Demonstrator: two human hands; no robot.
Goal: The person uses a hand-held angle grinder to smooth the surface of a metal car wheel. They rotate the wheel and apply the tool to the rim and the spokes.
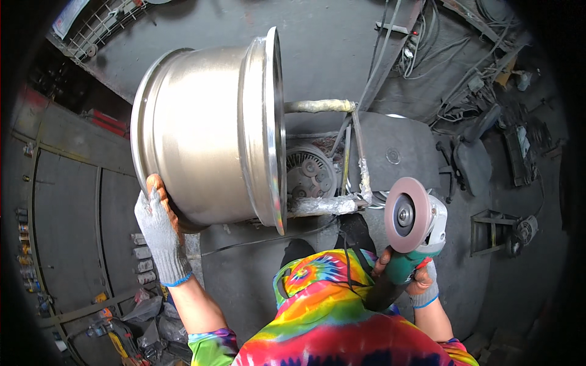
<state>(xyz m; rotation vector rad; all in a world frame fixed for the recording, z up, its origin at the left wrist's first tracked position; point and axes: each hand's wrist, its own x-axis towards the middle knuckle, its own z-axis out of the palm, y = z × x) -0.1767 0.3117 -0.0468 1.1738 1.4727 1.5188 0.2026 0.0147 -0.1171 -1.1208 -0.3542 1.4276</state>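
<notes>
Wrapped bars — beside wheel rim

Grey floor underfoot. Right side: dark chair; near it, a low metal frame, rounded unit at its outer end. Upper right: loose cables. Upper left: wire rack. Lower left: crumpled plastic bags, contents unclear.
</notes>
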